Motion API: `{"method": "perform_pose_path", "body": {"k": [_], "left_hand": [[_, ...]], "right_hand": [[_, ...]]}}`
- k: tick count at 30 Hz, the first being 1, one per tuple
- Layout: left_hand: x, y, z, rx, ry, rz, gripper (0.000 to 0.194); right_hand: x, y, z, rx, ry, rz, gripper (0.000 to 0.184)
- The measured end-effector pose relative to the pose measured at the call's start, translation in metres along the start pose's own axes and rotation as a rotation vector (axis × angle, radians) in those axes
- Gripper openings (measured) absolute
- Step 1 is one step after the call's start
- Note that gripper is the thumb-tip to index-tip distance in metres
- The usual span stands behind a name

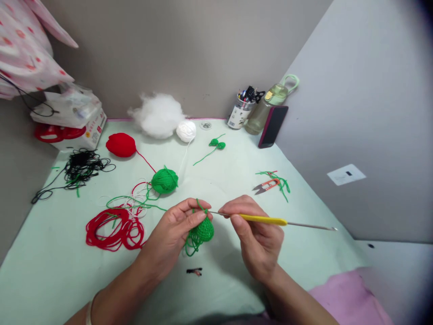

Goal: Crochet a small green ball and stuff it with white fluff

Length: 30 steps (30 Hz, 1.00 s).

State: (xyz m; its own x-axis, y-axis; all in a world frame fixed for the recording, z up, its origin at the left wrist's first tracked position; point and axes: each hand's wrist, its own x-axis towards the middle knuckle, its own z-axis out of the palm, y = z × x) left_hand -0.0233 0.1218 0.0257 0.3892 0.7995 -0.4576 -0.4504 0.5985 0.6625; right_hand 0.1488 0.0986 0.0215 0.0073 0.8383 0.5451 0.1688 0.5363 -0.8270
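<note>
Between the thumb and fingers of my left hand [181, 228] is a small green crochet piece [204, 230], rounded, with loose loops of green yarn hanging below it. My right hand [255, 239] pinches a crochet hook [262, 219] by its yellow handle. The hook's thin metal tip meets the top of the green piece at my left fingertips; its other metal end points right. A strand runs from behind my left hand toward a green yarn ball [164, 180]. On the mat below my hands lies a small dark clip-like item [194, 271].
Red yarn loops [108, 229], black yarn [83, 167] and a red yarn ball [121, 145] lie left. White stuffing [158, 115] and a white yarn ball [186, 131] sit behind. Orange thread snips [267, 185], a phone [273, 127], a bottle [265, 110] and a pen cup [241, 111] stand right.
</note>
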Motion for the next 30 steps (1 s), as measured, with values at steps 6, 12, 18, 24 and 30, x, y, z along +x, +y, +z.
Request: {"method": "perform_pose_path", "body": {"k": [6,12,18,24,30], "left_hand": [[0.0007,-0.0001,-0.0004,0.008,-0.014,0.008,0.028],[0.0,0.0,-0.0004,0.002,-0.02,0.003,0.027],[-0.0005,0.0004,0.0003,0.015,-0.017,0.009,0.024],[0.0004,-0.001,-0.0008,0.02,-0.029,0.014,0.021],[0.0006,-0.0025,-0.001,0.064,-0.039,0.068,0.018]], "right_hand": [[-0.0009,0.0003,0.0009,0.002,0.004,0.004,0.028],[-0.0007,-0.0002,0.0005,-0.007,0.027,-0.005,0.026],[0.0002,-0.0002,0.001,-0.011,0.022,0.01,0.025],[0.0002,0.0001,0.0018,-0.006,-0.001,0.024,0.023],[0.0014,0.0027,0.0052,0.043,0.022,0.066,0.018]]}}
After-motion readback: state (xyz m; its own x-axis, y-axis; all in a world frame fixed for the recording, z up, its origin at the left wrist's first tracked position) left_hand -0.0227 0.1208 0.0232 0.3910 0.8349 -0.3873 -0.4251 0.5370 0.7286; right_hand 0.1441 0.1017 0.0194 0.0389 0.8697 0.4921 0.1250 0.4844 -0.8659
